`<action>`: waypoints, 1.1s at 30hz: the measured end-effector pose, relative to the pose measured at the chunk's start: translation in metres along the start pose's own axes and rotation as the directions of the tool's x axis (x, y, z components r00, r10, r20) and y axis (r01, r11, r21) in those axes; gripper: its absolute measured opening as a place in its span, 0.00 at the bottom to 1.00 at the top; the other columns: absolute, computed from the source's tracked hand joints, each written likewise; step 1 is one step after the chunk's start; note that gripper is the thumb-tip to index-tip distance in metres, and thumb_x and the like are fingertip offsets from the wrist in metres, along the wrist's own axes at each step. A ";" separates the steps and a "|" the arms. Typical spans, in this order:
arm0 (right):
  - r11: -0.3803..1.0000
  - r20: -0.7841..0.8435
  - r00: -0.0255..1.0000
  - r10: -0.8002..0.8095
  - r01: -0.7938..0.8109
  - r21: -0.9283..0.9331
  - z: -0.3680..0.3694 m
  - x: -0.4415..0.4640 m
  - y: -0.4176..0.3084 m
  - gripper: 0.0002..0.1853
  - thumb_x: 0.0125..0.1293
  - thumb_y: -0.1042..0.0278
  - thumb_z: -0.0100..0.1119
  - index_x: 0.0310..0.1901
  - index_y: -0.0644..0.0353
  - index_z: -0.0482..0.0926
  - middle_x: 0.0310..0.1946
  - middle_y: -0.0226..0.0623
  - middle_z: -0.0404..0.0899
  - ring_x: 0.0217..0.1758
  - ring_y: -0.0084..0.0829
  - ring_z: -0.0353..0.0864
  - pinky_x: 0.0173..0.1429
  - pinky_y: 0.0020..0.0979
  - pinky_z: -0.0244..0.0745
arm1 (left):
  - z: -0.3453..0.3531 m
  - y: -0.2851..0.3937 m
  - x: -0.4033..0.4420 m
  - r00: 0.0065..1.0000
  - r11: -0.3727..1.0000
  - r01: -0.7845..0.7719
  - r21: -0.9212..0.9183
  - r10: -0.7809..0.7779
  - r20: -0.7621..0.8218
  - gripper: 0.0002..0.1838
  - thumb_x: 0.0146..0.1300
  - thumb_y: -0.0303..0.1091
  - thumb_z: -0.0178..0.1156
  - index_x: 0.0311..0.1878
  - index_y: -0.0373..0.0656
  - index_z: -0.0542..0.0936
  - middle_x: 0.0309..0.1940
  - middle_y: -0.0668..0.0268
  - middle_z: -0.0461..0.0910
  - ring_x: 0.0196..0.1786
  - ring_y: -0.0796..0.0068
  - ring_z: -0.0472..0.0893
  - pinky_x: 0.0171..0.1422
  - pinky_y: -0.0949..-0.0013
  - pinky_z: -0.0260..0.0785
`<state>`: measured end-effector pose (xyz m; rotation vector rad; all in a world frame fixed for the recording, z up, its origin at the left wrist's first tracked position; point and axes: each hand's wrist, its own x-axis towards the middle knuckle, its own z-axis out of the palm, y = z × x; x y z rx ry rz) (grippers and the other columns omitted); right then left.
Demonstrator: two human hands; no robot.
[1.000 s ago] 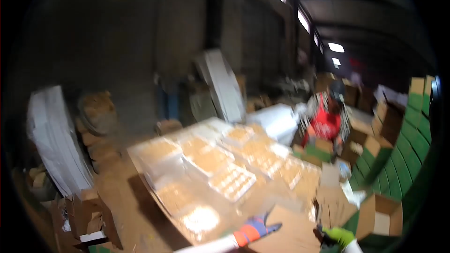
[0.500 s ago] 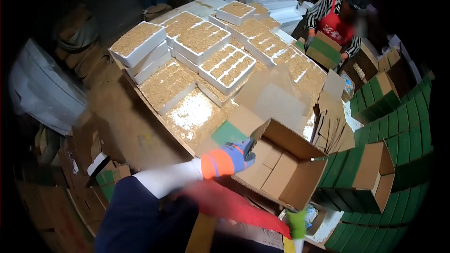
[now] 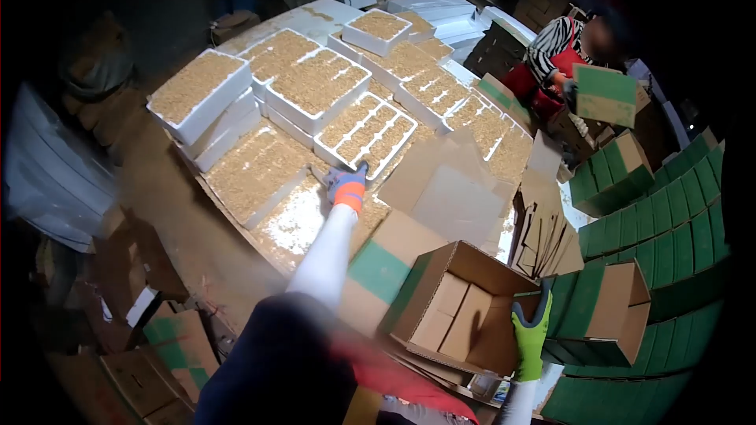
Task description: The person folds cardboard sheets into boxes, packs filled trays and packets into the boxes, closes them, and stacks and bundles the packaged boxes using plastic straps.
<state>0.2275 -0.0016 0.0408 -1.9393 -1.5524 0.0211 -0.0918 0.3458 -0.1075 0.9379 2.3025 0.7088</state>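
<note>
My left hand (image 3: 345, 184), in a blue-grey glove with an orange cuff, reaches out to the near side of a white foam tray (image 3: 367, 134). Its fingers are spread at the tray's edge. The tray has several compartments filled with brown crumbly material. My right hand (image 3: 532, 329), in a lime-green glove with dark fingers, grips the right wall of an open cardboard box (image 3: 490, 269), thumb inside and fingers outside. The box stands tilted in front of me, and its inside shows only bare cardboard.
More filled foam trays (image 3: 319, 83) cover the table, some stacked. Flat cardboard sheets (image 3: 461, 197) lie beside the box. Green boxes (image 3: 669, 291) are stacked at the right. Across the table, a person in striped sleeves (image 3: 547, 47) handles a green-and-brown box (image 3: 605, 94).
My left hand has left the box and moved forward to the foam tray. My right hand has risen to the box's right wall. The co-worker's box has turned and moved right.
</note>
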 end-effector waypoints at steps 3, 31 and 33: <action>0.995 0.015 0.998 0.068 -0.069 0.070 -0.004 0.003 -0.011 0.37 0.56 0.72 0.63 0.68 0.64 0.61 0.65 0.45 0.65 0.69 0.40 0.63 0.72 0.37 0.55 | -0.008 -0.012 0.003 0.987 0.983 -0.120 -0.140 0.134 0.093 0.38 0.51 0.59 0.65 0.53 0.33 0.74 0.47 0.44 0.79 0.51 0.49 0.79 0.57 0.58 0.69; 0.770 -0.066 0.932 0.357 -0.254 0.585 0.011 0.002 0.023 0.25 0.67 0.74 0.52 0.66 0.52 0.65 0.55 0.33 0.74 0.50 0.24 0.75 0.52 0.25 0.70 | -0.236 0.015 -0.123 0.363 0.697 0.225 -0.681 0.588 0.723 0.34 0.67 0.50 0.55 0.68 0.37 0.62 0.61 0.54 0.72 0.58 0.59 0.77 0.63 0.60 0.70; 0.756 -0.028 0.930 0.367 -0.281 0.592 0.008 0.000 0.026 0.26 0.69 0.72 0.50 0.68 0.52 0.62 0.60 0.32 0.71 0.55 0.26 0.74 0.56 0.26 0.68 | -0.240 0.020 -0.138 0.399 0.742 0.109 -0.661 0.576 0.713 0.34 0.67 0.50 0.55 0.69 0.37 0.61 0.62 0.55 0.72 0.58 0.59 0.77 0.63 0.60 0.70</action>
